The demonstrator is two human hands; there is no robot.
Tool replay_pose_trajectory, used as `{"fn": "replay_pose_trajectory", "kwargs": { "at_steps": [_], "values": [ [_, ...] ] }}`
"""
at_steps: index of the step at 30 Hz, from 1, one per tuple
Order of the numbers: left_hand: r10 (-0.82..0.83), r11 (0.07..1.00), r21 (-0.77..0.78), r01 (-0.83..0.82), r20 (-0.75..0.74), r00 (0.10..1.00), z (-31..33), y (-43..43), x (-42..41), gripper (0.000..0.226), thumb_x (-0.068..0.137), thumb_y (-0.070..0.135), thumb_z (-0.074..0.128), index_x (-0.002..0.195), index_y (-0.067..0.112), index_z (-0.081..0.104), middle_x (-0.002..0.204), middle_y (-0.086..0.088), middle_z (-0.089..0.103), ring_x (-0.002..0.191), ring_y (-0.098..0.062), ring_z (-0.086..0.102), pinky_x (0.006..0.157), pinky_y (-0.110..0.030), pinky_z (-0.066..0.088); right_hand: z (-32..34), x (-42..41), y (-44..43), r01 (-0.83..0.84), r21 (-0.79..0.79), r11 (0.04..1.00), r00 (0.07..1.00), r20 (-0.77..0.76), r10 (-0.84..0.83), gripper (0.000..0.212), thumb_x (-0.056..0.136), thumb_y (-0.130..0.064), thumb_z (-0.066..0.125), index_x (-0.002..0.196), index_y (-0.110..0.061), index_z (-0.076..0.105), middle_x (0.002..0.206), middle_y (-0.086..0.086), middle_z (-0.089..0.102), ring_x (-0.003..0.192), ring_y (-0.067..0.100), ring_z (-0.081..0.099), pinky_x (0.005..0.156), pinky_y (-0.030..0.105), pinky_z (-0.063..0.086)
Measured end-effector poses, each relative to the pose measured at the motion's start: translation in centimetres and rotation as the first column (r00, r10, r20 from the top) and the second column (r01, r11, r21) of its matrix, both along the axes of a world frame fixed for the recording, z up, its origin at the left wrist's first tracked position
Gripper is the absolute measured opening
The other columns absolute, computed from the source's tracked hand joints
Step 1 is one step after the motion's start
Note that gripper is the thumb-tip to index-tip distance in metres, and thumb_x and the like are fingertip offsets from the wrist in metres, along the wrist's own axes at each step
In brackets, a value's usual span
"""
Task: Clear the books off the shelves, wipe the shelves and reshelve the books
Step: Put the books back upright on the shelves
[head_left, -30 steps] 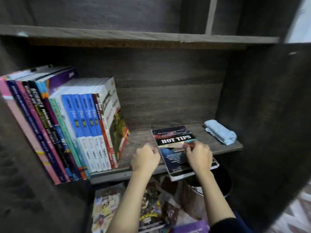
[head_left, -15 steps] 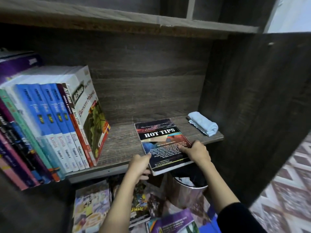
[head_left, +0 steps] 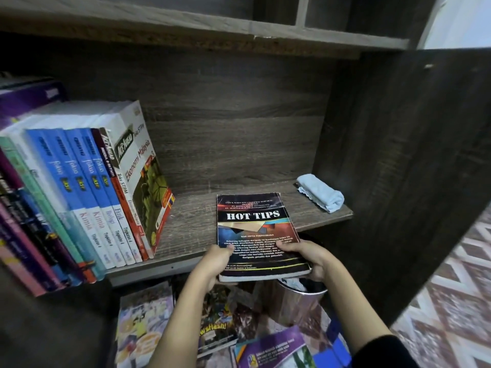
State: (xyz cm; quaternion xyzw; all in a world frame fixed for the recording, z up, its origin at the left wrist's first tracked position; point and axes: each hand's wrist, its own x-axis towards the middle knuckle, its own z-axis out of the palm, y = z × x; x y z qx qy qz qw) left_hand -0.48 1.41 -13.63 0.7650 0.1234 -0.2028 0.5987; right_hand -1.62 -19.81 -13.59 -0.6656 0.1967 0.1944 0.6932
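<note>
- Left hand (head_left: pixel 215 264): grips the near left corner of the HOT TIPS book (head_left: pixel 255 229), thumb on the cover.
- Right hand (head_left: pixel 308 257): grips the near right edge of the same book, thumb on top.
- HOT TIPS book: flat, cover up, far half over the shelf (head_left: pixel 191 221), near end past its front edge.
- Row of books (head_left: pixel 87 195): stands leaning at the shelf's left.
- Blue cloth (head_left: pixel 320 192): folded, at the shelf's right rear corner.
</note>
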Motion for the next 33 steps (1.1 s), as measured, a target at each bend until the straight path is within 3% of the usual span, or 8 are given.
{"fn": "replay_pose_trajectory", "kwargs": {
  "at_steps": [10, 14, 18, 20, 24, 27, 30, 33],
  "values": [
    [0.048, 0.997, -0.064, -0.044, 0.055, 0.997, 0.9, 0.9, 0.0, 0.027, 0.099, 0.022, 0.046, 0.112, 0.001, 0.059, 0.103, -0.014, 0.067, 0.097, -0.029, 0.063, 0.096, -0.044, 0.047, 2.2, -0.9, 1.9, 0.172, 0.069, 0.983, 0.95, 0.252, -0.184, 0.027, 0.075, 0.011, 0.069, 0.095, -0.007, 0.067, 0.076, 0.01, 0.073, 0.064, 0.021, 0.07, 0.064, 0.034, 0.059],
    [0.04, 0.973, -0.23, -0.029, 0.045, 0.998, 2.6, 2.1, -0.8, 0.02, 0.099, 0.019, 0.048, 0.108, 0.007, 0.061, 0.089, -0.008, 0.069, 0.076, -0.019, 0.065, 0.068, -0.029, 0.053, 3.8, -1.9, 2.7, 0.188, 0.178, 0.966, 0.91, 0.338, -0.239, 0.029, 0.074, 0.011, 0.07, 0.096, -0.008, 0.068, 0.085, 0.013, 0.074, 0.069, 0.022, 0.07, 0.069, 0.035, 0.059],
    [0.075, 0.997, -0.043, -0.067, 0.222, 0.972, 5.2, 3.7, -1.2, 0.046, 0.094, 0.02, 0.056, 0.136, 0.007, 0.041, 0.12, -0.01, 0.063, 0.1, -0.019, 0.061, 0.078, -0.024, 0.049, 5.5, -2.5, 4.5, 0.178, 0.211, 0.961, 0.837, 0.481, -0.261, 0.027, 0.075, 0.011, 0.068, 0.094, -0.007, 0.067, 0.081, 0.006, 0.074, 0.067, 0.017, 0.069, 0.066, 0.03, 0.059],
    [0.084, 0.983, 0.122, -0.14, 0.377, 0.922, 7.3, 4.8, -1.5, 0.063, 0.093, 0.024, 0.057, 0.147, 0.014, 0.027, 0.135, -0.006, 0.054, 0.118, -0.019, 0.054, 0.098, -0.032, 0.04, 6.0, -2.4, 6.1, 0.205, 0.128, 0.97, 0.79, 0.564, -0.241, 0.026, 0.077, 0.009, 0.069, 0.095, -0.009, 0.067, 0.08, 0.0, 0.074, 0.07, 0.014, 0.069, 0.067, 0.028, 0.058],
    [0.059, 0.968, 0.139, -0.211, 0.69, 0.721, 12.8, 6.3, -2.6, 0.048, 0.095, 0.022, 0.053, 0.141, 0.016, 0.041, 0.133, 0.0, 0.055, 0.104, -0.002, 0.054, 0.088, -0.015, 0.039, 6.0, -1.9, 10.2, 0.349, -0.146, 0.926, 0.665, 0.735, -0.134, 0.025, 0.08, -0.004, 0.072, 0.102, -0.016, 0.07, 0.094, 0.0, 0.074, 0.089, 0.018, 0.068, 0.088, 0.037, 0.053],
    [0.049, 0.955, 0.109, -0.277, 0.86, 0.508, 16.7, 7.0, -3.0, 0.04, 0.094, 0.023, 0.056, 0.133, 0.017, 0.051, 0.13, 0.002, 0.057, 0.114, -0.004, 0.051, 0.098, -0.02, 0.04, 6.0, -2.1, 13.6, 0.408, -0.205, 0.89, 0.604, 0.791, -0.095, 0.037, 0.085, -0.008, 0.068, 0.121, -0.015, 0.064, 0.102, -0.004, 0.071, 0.09, 0.01, 0.064, 0.087, 0.024, 0.049],
    [-0.091, 0.878, 0.232, -0.418, 0.939, 0.331, 19.2, 7.8, -3.3, 0.048, 0.091, 0.039, 0.057, 0.134, 0.021, 0.048, 0.133, 0.003, 0.055, 0.125, -0.014, 0.048, 0.108, -0.038, 0.035, 5.7, -2.3, 16.6, 0.404, -0.18, 0.897, 0.547, 0.833, -0.079, 0.041, 0.09, -0.01, 0.063, 0.13, -0.018, 0.058, 0.095, -0.013, 0.065, 0.077, 0.0, 0.059, 0.076, 0.01, 0.044],
    [-0.289, 0.699, 0.442, -0.562, 0.894, 0.343, 20.5, 9.0, -3.4, 0.076, 0.084, 0.063, 0.051, 0.145, 0.023, 0.03, 0.15, 0.001, 0.035, 0.143, -0.019, 0.021, 0.116, -0.045, 0.005, 5.0, -2.3, 19.4, 0.423, -0.149, 0.894, 0.476, 0.876, -0.079, 0.042, 0.092, -0.01, 0.061, 0.133, -0.017, 0.056, 0.092, -0.008, 0.068, 0.087, 0.013, 0.059, 0.071, 0.005, 0.04]
  ]
}}
